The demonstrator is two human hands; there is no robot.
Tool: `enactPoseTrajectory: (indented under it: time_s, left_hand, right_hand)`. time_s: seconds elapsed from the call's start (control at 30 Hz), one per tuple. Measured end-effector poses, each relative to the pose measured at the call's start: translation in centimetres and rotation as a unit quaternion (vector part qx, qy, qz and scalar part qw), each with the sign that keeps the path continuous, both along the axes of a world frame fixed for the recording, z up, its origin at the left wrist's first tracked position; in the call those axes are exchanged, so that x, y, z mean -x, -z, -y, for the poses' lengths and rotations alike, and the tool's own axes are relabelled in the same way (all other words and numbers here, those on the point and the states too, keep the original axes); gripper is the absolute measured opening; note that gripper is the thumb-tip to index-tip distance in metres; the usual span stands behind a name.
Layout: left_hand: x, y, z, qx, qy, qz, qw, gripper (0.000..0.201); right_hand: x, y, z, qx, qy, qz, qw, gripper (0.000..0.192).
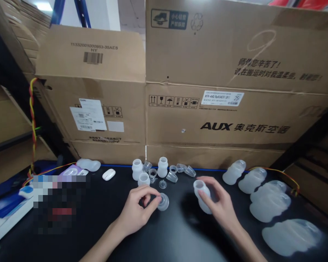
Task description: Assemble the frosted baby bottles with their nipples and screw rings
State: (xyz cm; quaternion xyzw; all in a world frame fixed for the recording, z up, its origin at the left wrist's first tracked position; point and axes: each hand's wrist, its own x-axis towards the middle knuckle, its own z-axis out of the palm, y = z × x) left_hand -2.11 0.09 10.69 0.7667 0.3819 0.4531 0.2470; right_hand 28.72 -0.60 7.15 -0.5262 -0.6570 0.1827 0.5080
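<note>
My left hand (138,209) pinches a small clear silicone cup-shaped part (163,202) between thumb and fingertips, just above the black table (169,236). My right hand (220,205) is wrapped around a translucent white plastic bottle (201,194), held tilted with its open neck up and to the left. The two hands are a short gap apart. Beyond them, near the boxes, stand three more small white bottles (163,166) among several clear small parts (171,177).
Large cardboard boxes (224,109) wall off the back of the table. Several translucent dome-shaped shells (270,205) lie along the right side. A white mouse-like object (108,174) and a white-blue box (8,214) sit at the left, with twisted red-yellow wires (32,120).
</note>
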Motion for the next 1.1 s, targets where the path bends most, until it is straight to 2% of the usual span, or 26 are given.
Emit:
enactPoseTrajectory:
  time_s: [0.2,0.3,0.4,0.5,0.63,0.73,0.9,1.03,1.1]
  left_hand:
    - [-0.2,-0.5,0.9,-0.027,0.007,0.049,0.998,0.009]
    - [-0.3,-0.5,1.2,-0.029,0.0,0.073,0.997,0.009]
    - [-0.8,0.1,1.5,0.016,0.013,0.075,0.997,0.011]
    - [-1.5,1.3,1.7,0.066,0.031,0.077,0.994,0.016]
    - [-2.2,2.9,1.9,0.066,0.052,0.072,0.994,0.036]
    - [-2.3,3.2,2.0,0.06,0.063,0.081,0.993,0.041]
    - [-2.4,2.5,2.2,-0.008,0.058,0.097,0.993,0.038]
    - [-2.5,2.8,1.7,-0.11,0.047,0.065,0.991,0.047]
    - [-2.5,3.4,1.3,-0.132,0.043,0.044,0.989,0.043]
  right_hand:
    - [5.9,1.2,2.5,0.084,-0.153,-0.016,0.985,0.037]
    - [7.5,1.9,3.3,0.096,-0.197,-0.057,0.974,0.051]
    - [8.1,2.5,3.6,0.102,-0.21,-0.095,0.968,0.059]
    - [8.2,2.9,3.5,0.099,-0.217,-0.12,0.964,0.061]
    - [8.2,2.9,3.1,0.086,-0.208,-0.131,0.965,0.066]
    - [8.2,2.7,3.0,0.088,-0.207,-0.123,0.966,0.069]
    - [8.5,2.9,3.1,0.078,-0.204,-0.072,0.973,0.07]
    - [8.7,4.6,2.7,0.076,-0.195,-0.086,0.974,0.068]
    - [8.8,5.8,2.4,0.093,-0.188,-0.104,0.972,0.064]
